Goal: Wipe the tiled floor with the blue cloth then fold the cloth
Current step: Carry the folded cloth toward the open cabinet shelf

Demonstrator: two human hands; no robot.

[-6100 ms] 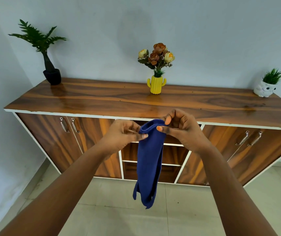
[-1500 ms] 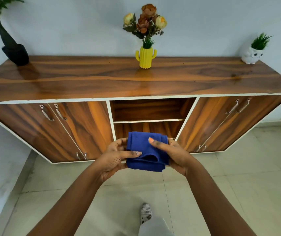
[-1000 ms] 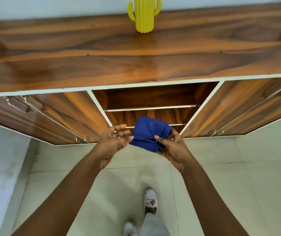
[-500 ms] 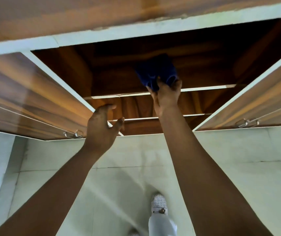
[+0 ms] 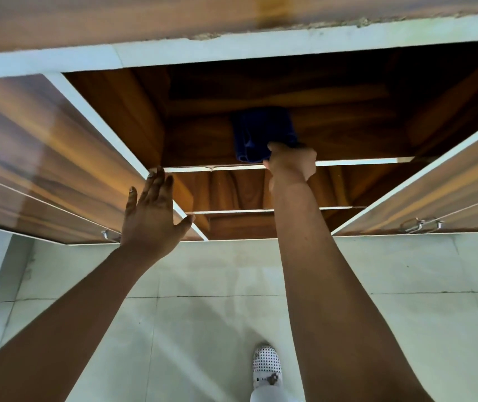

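- The folded blue cloth (image 5: 264, 134) lies on the top shelf (image 5: 203, 140) of the open middle compartment of a wooden cabinet (image 5: 58, 134), near the shelf's front edge and roughly at its centre.
- The right hand (image 5: 291, 163) reaches into that compartment — its fingers (image 5: 278, 147) curl closed around the near right corner of the cloth, knuckles toward the camera.
- The left hand (image 5: 150, 219) is held flat with the palm facing the cabinet, fingers spread and straight, empty; it sits in front of the white divider between the left door and the open compartment, and whether it touches the wood cannot be told.
- Two lower shelves show below the cloth's shelf, partly hidden by the right forearm.
- Closed doors with metal handles (image 5: 419, 224) flank the opening on both sides.
- The pale tiled floor (image 5: 203, 329) fills the lower part of the view — a white dotted shoe (image 5: 266, 364) stands on it beside the right arm.
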